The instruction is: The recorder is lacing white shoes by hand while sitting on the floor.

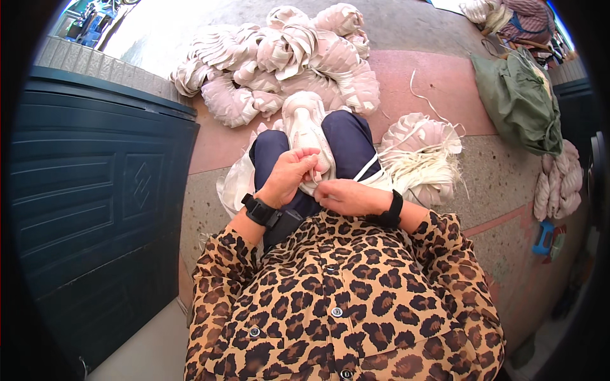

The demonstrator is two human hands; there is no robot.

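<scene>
Lying lengthwise in the lap, between the dark trouser legs point(352, 143), is one white shoe point(306, 131), its long axis running away from the body, far end tipped slightly to the left. Both hands at its near end; bulk of the shoe lies straight ahead of the fingers. Left hand point(293, 173) nearer, overlapping the shoe's left side, thumb and fingers pinched on a small pale bit point(316, 179), lace or shoe edge, cannot tell which. Right hand point(346, 196) just bodyward of the shoe's near end, fingers bent inward, tips close below the left hand's; whether they grasp anything, cannot tell. Right of the shoe, past the thigh: a hank of cream laces point(422, 166), a strand trailing toward the leg, lying against a round bundle of pale stacked pieces point(416, 131). Left of the shoe, behind the thigh: crumpled white material point(238, 184). Beyond the shoe's far end: a heap of similar bundles point(279, 63), no container around them. Containers: one green sack point(518, 101), well to the shoe's right and slightly farther off, bulging; contents not readable. Bodyward of the sack, far right of the shoe: more pale bundles point(560, 181), then a blue object point(544, 238). Far left of the shoe: dark panelled door point(105, 184).
</scene>
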